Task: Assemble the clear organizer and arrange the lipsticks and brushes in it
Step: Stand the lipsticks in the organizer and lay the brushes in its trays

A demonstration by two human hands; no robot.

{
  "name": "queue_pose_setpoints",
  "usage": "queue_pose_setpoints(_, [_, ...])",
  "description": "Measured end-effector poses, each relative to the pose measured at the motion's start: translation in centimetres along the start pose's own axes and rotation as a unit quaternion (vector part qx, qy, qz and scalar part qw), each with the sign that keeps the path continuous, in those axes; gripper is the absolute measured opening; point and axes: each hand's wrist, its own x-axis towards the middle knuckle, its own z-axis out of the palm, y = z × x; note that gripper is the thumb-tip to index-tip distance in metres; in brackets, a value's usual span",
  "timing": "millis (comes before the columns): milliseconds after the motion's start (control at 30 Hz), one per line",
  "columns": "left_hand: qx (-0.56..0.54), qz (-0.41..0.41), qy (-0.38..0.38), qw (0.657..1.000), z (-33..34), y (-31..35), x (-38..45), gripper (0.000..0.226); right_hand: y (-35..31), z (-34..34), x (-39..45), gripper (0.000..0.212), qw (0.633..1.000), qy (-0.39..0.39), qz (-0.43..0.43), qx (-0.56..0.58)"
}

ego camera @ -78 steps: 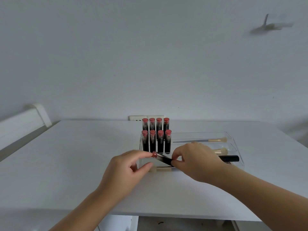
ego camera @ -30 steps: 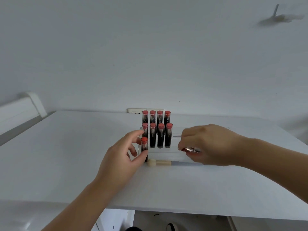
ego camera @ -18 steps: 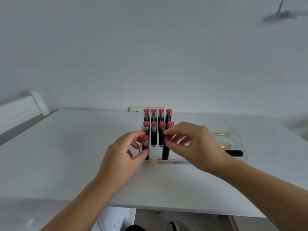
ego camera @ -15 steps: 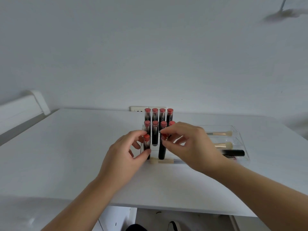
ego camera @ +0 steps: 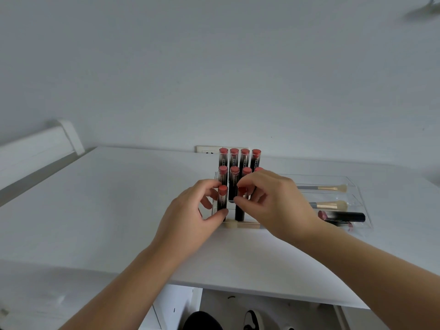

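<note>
Right hand grip pinched on lipstick, upright in front row of clear organizer on surface. Left hand grip curled round neighbouring lipstick. Tube best kept vertical, lowered straight, organizer steadied meanwhile.
</note>
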Motion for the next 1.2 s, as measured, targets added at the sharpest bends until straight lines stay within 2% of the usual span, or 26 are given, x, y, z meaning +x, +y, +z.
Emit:
queue_pose_setpoints(200, [0.009, -0.004, -0.006, 1.000, -0.1, -0.2, 0.1, 0.054, -0.2, -0.1, 0.3, 0.026, 0.996, -0.051, 0.066, -0.006])
queue_pose_setpoints(667, [0.008, -0.012, -0.005, 1.000, -0.3, 0.1, 0.1, 0.053, -0.5, 0.5, -0.1, 0.028, 0.995, -0.052, 0.082, 0.024])
queue_pose_setpoints(933, [0.004, -0.010, -0.009, 1.000, -0.2, -0.1, 0.1, 0.053, -0.3, 0.7, -0.2, 0.046, 0.996, -0.053, 0.076, 0.018])
queue_pose_setpoints(1200, [-0.001, -0.009, -0.013, 1.000, -0.2, -0.1, 0.1, 0.053, -0.3, -0.3, -0.7, 0.043, 0.996, -0.059, 0.063, -0.018])
